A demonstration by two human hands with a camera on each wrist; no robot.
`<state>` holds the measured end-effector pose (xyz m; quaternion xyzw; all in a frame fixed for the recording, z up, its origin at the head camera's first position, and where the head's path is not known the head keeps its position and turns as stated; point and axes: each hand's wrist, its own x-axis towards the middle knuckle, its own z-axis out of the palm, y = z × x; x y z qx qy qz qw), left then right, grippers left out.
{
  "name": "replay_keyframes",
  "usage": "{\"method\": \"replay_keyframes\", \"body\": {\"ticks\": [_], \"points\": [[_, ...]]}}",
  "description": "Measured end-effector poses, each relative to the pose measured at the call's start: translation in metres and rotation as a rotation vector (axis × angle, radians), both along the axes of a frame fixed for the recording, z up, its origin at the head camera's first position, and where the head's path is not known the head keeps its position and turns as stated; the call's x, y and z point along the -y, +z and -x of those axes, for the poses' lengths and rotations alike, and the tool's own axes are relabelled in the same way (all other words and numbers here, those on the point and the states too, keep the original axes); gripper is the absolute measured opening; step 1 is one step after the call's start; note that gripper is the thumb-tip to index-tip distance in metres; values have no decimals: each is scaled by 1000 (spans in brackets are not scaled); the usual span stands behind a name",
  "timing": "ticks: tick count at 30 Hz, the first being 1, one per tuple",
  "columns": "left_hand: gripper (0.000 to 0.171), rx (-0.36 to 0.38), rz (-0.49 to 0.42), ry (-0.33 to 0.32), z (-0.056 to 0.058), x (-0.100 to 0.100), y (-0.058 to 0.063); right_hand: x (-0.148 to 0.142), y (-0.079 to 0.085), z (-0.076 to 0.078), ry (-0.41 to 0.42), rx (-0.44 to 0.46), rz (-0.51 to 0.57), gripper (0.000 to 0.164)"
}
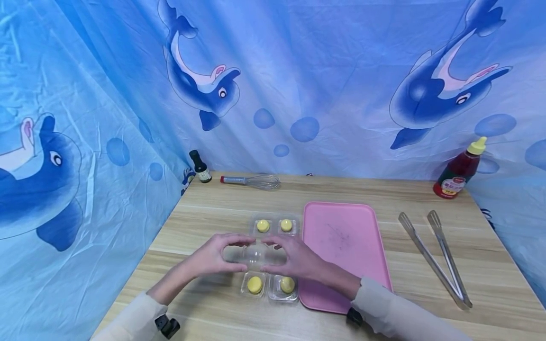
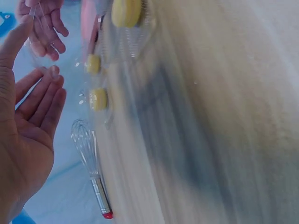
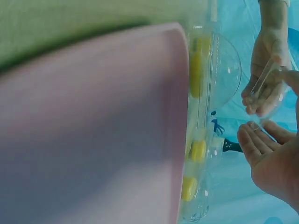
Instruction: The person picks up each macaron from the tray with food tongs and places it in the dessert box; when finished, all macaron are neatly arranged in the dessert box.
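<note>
Between my two hands is a clear domed plastic lid (image 1: pixel 255 255), raised above the table. My left hand (image 1: pixel 217 255) pinches its left side with thumb and fingertips. The right hand (image 1: pixel 298 258) pinches the opposite side the same way. Below and beyond them, yellow macarons sit in clear plastic trays: a front-left macaron (image 1: pixel 255 284), a front-right macaron (image 1: pixel 287 284), and a back-left macaron (image 1: pixel 263 226) beside a back-right macaron (image 1: pixel 286 225). In the right wrist view, a clear dome (image 3: pixel 229 70) covers the nearest macaron (image 3: pixel 198 67).
A pink tray (image 1: pixel 341 237) lies right of the macarons, partly under my right forearm. Metal tongs (image 1: pixel 443 265) lie farther right. A red sauce bottle (image 1: pixel 458 173) stands at the back right. At the back left are a small dark bottle (image 1: pixel 200 166) and a whisk (image 1: pixel 251 181).
</note>
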<state>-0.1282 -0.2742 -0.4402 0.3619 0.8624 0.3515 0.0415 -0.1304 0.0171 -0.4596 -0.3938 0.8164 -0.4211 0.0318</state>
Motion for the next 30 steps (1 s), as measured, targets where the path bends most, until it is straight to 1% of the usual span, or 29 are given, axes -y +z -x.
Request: {"method": "replay_keyframes", "body": {"ticks": [2, 4, 8, 15, 19, 23, 26, 30], "points": [[70, -68, 27, -9, -2, 0, -1, 1, -1, -2, -6, 0, -3, 70], [72, -121, 64, -15, -4, 0, -3, 3, -2, -5, -16, -8, -14, 71], [72, -186, 127, -35, -10, 1, -6, 8, -4, -14, -44, -7, -51, 74], [73, -225, 159, -60, -20, 4, -12, 14, -10, -29, -90, 14, -110, 79], [75, -239, 160, -85, -23, 6, -17, 18, -15, -34, -108, -17, -143, 79], [76, -249, 167, -108, -26, 6, -19, 21, -18, -38, -105, -75, -177, 79], [75, -254, 180, -110, -28, 5, -19, 22, -20, -40, -97, -92, -195, 79], [75, -252, 210, -98, -30, 5, -20, 23, -23, -41, -87, -101, -205, 78]]}}
